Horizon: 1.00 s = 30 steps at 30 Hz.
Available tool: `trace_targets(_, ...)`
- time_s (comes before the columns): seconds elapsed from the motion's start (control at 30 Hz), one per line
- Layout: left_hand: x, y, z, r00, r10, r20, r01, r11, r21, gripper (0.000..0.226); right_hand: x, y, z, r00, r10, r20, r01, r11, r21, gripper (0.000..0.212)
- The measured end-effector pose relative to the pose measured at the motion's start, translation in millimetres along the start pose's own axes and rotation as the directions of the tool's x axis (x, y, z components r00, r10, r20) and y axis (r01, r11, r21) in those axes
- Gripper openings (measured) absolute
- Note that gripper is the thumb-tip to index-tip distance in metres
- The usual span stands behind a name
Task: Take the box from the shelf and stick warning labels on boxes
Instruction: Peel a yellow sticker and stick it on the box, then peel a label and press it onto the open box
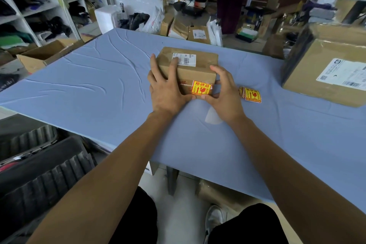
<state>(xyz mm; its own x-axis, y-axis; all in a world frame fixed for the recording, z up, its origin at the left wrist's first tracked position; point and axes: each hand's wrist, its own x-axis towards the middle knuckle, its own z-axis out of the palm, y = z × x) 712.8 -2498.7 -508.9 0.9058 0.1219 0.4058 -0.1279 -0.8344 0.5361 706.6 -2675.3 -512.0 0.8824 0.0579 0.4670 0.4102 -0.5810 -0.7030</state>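
A small brown cardboard box sits mid-table on the blue cloth, a white shipping label on its top. A yellow and red warning label is stuck on its near side. My left hand grips the box's left side, fingers reaching onto the top. My right hand holds the right near corner, its thumb beside the warning label. A small stack of spare warning labels lies on the cloth just right of my right hand.
A larger taped cardboard box stands at the table's right edge. A white backing paper lies under my right wrist. An open carton sits off the table's left. Shelves and piled parcels fill the background.
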Motion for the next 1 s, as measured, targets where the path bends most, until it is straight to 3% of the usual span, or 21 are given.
trace_targets(0.1,-16,8,-10,0.994,-0.029,-0.106,0.036,0.997,0.067,0.105,-9,-6,-10,0.986,0.157,-0.047,-0.151,0.983,0.108,0.075)
trace_targets(0.17,-32,11,-15,0.979,-0.019,-0.202,0.030,0.998,0.052,0.080,-20,-6,-19,0.947,0.312,-0.071,-0.294,0.936,0.192,0.058)
trace_targets(0.2,-41,12,-15,0.984,0.013,-0.176,-0.009,1.000,0.024,0.065,-27,-5,-23,0.936,0.350,-0.043,-0.335,0.921,0.200,0.050)
trace_targets(0.27,-59,19,-13,0.995,0.085,0.049,-0.080,0.992,-0.099,0.045,-42,-5,-30,0.938,0.340,0.070,-0.347,0.927,0.144,0.038)
trace_targets(0.3,-68,24,-11,0.973,0.129,0.190,-0.110,0.988,-0.106,0.046,-51,-7,-32,0.940,0.315,0.133,-0.329,0.938,0.107,0.034)
trace_targets(0.4,-82,39,-8,0.890,0.193,0.413,-0.257,0.961,0.105,0.051,-69,-14,-35,0.958,0.209,0.195,-0.205,0.978,-0.041,0.027)
trace_targets(0.57,-102,63,-13,0.921,0.180,0.344,-0.200,0.980,0.021,0.031,-91,-26,-46,0.974,0.153,0.165,-0.139,0.986,-0.090,0.025)
trace_targets(0.67,-107,64,-19,0.945,0.137,0.297,-0.105,0.987,-0.121,0.016,-102,-33,-49,0.971,0.113,0.212,-0.078,0.983,-0.165,0.027)
trace_targets(0.73,-109,58,-24,0.950,0.111,0.294,-0.032,0.965,-0.261,0.007,-107,-33,-50,0.971,0.092,0.219,-0.044,0.976,-0.214,0.017)
trace_targets(1.0,-118,55,-23,0.895,0.242,0.374,-0.068,0.904,-0.422,0.009,-108,-32,-53,0.968,0.250,0.023,-0.245,0.961,-0.128,0.006)
